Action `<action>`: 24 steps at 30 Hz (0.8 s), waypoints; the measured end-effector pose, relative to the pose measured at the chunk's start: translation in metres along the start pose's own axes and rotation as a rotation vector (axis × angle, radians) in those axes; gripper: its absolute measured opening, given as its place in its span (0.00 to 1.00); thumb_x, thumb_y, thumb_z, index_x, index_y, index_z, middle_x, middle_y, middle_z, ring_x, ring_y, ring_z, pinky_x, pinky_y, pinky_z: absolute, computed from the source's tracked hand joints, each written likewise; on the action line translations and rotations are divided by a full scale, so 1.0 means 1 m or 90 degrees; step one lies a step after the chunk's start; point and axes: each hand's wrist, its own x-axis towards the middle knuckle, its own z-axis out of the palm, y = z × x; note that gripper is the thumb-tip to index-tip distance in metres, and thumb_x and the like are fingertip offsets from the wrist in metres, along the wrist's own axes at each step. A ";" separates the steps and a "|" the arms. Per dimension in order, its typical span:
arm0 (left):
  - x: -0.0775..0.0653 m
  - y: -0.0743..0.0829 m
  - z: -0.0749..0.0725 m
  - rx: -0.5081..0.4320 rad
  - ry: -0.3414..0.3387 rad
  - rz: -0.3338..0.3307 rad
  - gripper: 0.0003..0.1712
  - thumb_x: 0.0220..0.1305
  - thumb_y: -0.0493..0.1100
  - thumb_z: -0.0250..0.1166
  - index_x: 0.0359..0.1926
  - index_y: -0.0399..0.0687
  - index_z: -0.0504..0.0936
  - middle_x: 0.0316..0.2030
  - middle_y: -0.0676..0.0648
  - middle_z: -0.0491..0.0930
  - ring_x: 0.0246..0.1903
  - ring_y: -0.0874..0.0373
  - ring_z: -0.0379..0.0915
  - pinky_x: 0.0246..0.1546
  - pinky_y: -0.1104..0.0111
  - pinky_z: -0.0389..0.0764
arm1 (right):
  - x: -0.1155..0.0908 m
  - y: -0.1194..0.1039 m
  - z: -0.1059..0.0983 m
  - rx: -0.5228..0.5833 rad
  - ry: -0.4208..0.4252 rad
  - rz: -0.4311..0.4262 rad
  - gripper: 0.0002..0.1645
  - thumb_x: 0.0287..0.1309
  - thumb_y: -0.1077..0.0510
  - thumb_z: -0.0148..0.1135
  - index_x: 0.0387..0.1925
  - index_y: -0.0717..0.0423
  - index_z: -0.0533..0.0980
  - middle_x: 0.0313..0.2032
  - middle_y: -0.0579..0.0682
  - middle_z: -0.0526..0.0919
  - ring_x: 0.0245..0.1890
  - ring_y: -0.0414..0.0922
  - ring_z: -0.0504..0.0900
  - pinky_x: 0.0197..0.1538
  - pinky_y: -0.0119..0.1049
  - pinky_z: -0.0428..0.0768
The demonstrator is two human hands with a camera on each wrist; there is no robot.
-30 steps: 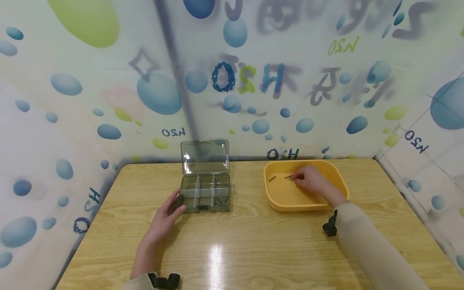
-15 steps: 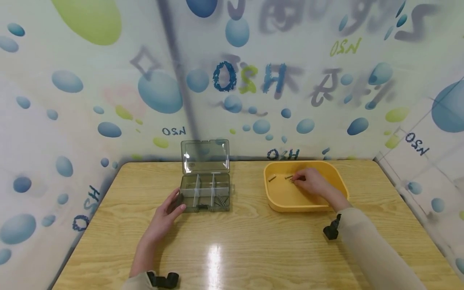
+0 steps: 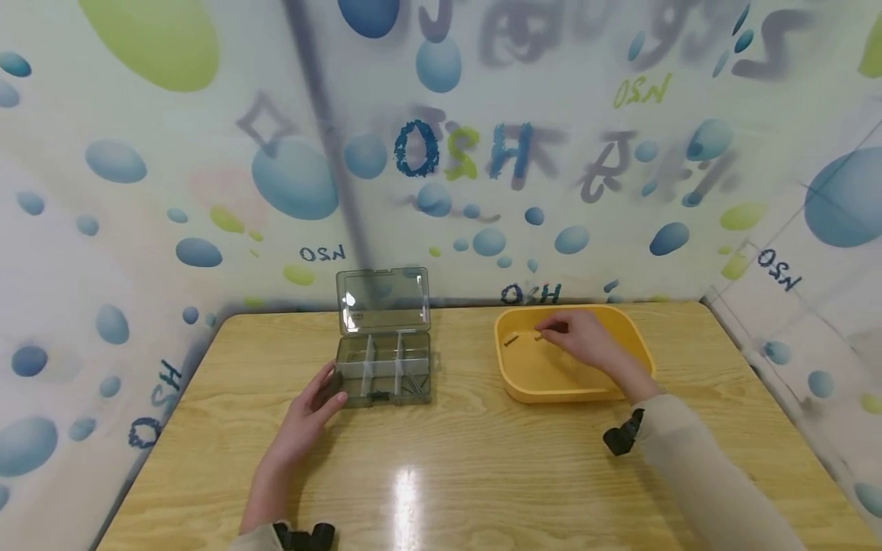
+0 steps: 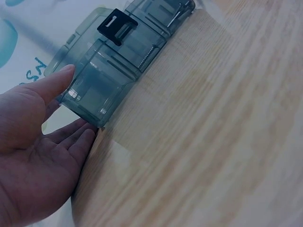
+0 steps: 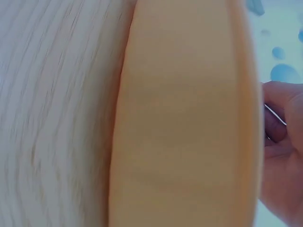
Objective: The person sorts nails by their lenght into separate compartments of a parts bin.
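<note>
A translucent grey-green compartment box (image 3: 382, 370) stands on the table, its lid (image 3: 383, 301) raised at the back. Several screws (image 3: 415, 383) lie in its front right compartment. At the box's left side my left hand (image 3: 308, 409) rests with fingers extended along the wall; in the left wrist view the thumb (image 4: 61, 80) touches the front corner. My right hand (image 3: 579, 337) is inside the yellow tray (image 3: 565, 396), thumb and fingertips drawn together in a pinch on a screw that is mostly hidden. Close to the fingertips lies a screw (image 3: 538, 337), and another screw (image 3: 511, 340) lies farther left.
The tray wall (image 5: 184, 113) blocks most of the right wrist view. A patterned wall (image 3: 448, 222) rises directly behind the wooden table (image 3: 468, 459). Table surface stretches between the box and the tray and in front of both.
My right hand has shifted slightly left and up in the tray, and one screw by its fingertips has gone from sight. The left hand stays at the box. The head view has swung slightly.
</note>
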 end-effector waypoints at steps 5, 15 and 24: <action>0.000 -0.001 0.000 -0.005 0.000 0.006 0.41 0.78 0.46 0.60 0.82 0.44 0.51 0.77 0.30 0.53 0.74 0.36 0.53 0.56 0.84 0.64 | 0.004 -0.017 0.004 0.025 0.006 -0.024 0.12 0.71 0.62 0.63 0.50 0.63 0.85 0.46 0.55 0.87 0.45 0.50 0.84 0.49 0.47 0.83; 0.000 -0.001 0.000 -0.022 0.007 0.007 0.40 0.77 0.42 0.60 0.81 0.42 0.52 0.77 0.30 0.53 0.74 0.36 0.52 0.56 0.85 0.65 | 0.014 -0.044 0.013 0.042 -0.014 -0.067 0.10 0.69 0.64 0.64 0.48 0.62 0.85 0.44 0.55 0.88 0.43 0.50 0.84 0.49 0.46 0.84; -0.001 0.001 -0.002 -0.005 -0.004 -0.009 0.41 0.78 0.46 0.60 0.82 0.46 0.51 0.77 0.32 0.52 0.75 0.38 0.52 0.64 0.72 0.66 | 0.024 -0.065 0.023 0.036 -0.062 -0.113 0.10 0.70 0.64 0.62 0.48 0.62 0.85 0.41 0.53 0.88 0.38 0.46 0.83 0.45 0.41 0.84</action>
